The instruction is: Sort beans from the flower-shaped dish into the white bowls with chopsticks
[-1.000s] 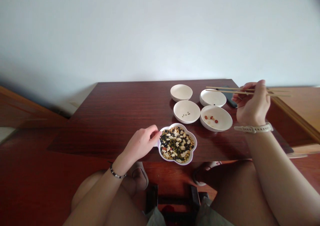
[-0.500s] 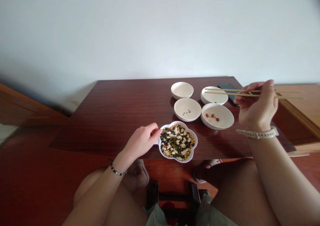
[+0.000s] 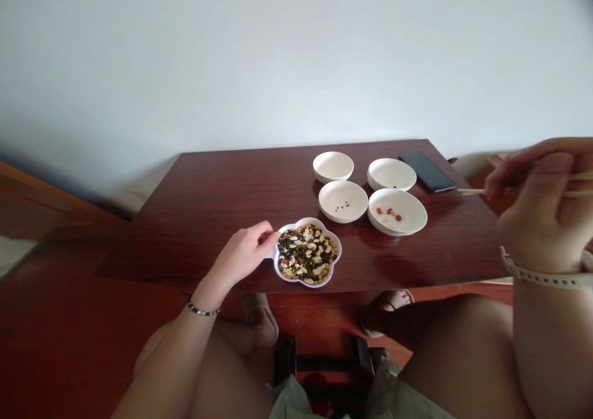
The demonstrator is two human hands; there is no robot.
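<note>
My left hand [image 3: 250, 249] is closed on the short handle of a white flower-shaped dish [image 3: 340, 246] near the table's front edge. Mixed beans and peanuts [image 3: 308, 252] fill the dish: black, green, yellow, pale and a few red. At the far right, raised off the table, my right hand [image 3: 551, 203] grips a pair of wooden chopsticks [image 3: 472, 191]; their far ends run out of view. The front right bowl [image 3: 417, 221] holds a few red and pale pieces. In the front left bowl [image 3: 327, 206] lie several small green beans.
Behind stand a back left bowl [image 3: 332, 177] and a back right bowl [image 3: 391, 170], the latter with a dark speck inside. A dark phone [image 3: 428, 172] lies to their right on the brown table [image 3: 222, 203]. A white wall rises behind the table.
My right hand has moved right with the chopsticks, away from above the bowls, uncovering the phone. My left hand and the flower-shaped dish have shifted left.
</note>
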